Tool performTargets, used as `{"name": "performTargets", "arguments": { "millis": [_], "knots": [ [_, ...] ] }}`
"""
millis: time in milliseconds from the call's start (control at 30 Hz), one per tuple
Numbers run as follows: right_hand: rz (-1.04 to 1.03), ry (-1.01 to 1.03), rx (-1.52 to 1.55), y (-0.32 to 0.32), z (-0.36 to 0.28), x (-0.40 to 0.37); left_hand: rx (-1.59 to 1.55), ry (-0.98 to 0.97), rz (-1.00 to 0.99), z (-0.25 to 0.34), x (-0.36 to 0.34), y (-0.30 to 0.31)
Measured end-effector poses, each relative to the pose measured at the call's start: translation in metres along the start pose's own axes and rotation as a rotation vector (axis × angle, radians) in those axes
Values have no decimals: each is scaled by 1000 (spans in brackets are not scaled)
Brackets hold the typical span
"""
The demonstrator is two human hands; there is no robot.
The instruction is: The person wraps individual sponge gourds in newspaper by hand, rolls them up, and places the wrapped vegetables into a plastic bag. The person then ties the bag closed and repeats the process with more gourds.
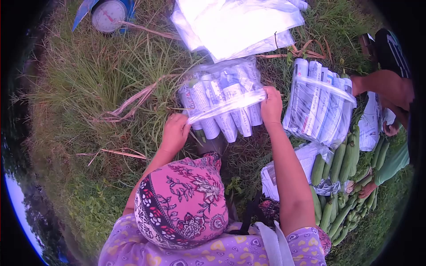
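Note:
A clear plastic bag [228,106] lies on the grass in front of me, with several newspaper-wrapped rolls [216,94] side by side inside it. Green shows at the edge of some rolls, and their narrower ends stick out toward me. My left hand [174,131] is closed on the left end of the bag's gathered plastic edge. At the opposite end, my right hand [271,105] grips the same edge, its fingers curled over the plastic. The edge is stretched as a band across the rolls.
Another bag of newspaper rolls [317,104] lies to the right. Beyond it, a co-worker's hand [367,189] reaches into long green vegetables [339,208]. Plastic sheets [239,24] lie ahead, near a blue dial scale [108,17]. Pink patterned headwear [182,201] fills the near foreground.

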State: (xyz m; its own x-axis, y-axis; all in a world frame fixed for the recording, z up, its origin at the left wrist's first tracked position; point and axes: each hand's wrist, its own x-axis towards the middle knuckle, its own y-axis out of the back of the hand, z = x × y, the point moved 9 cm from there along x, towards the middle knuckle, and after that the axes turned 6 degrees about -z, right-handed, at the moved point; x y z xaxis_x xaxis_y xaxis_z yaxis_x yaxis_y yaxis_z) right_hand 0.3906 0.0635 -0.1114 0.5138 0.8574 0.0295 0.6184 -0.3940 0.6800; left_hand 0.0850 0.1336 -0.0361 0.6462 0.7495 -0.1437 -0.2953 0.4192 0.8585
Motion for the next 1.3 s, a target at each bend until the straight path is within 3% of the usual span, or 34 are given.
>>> {"name": "performTargets", "arguments": {
  "millis": [167, 333, 400, 500, 533, 633, 733, 900, 1000, 1133, 1200, 1300],
  "knots": [
    [-177, 137, -316, -3, 22, -24, 209, -64, -139, 15, -17, -40],
    [-337, 33, -368, -10, 24, -38, 222, 34, -344, 0, -29, -63],
    [-323, 83, -317, 3, 19, -44, 96, 46, -295, 3, -29, -51],
    [-301, 161, -311, 58, 3, -56, 1, -28, -279, 14, -24, -23],
    [-412, 126, -330, 82, 1, -61, 12, -69, -274, 24, -18, -8],
    [-626, 102, -371, 175, -2, -95, -231, 175, -395, 22, 2, 32],
    [-646, -139, -415, 298, 8, -148, -303, 126, -455, 86, 25, 83],
    [-63, -317, -451, 517, 23, -309, -139, -168, -551, 189, 55, 122],
    [226, -623, -343, 601, 73, -468, -24, -251, -630, 251, 59, 119],
    [461, -979, -254, 616, 151, -689, 232, -427, -726, 348, 33, 73],
    [564, -1207, -43, 587, 193, -777, 338, -527, -754, 396, 9, 40],
    [833, -1381, 322, 523, 227, -854, 423, -684, -837, 429, -12, -17]
  ]
}}
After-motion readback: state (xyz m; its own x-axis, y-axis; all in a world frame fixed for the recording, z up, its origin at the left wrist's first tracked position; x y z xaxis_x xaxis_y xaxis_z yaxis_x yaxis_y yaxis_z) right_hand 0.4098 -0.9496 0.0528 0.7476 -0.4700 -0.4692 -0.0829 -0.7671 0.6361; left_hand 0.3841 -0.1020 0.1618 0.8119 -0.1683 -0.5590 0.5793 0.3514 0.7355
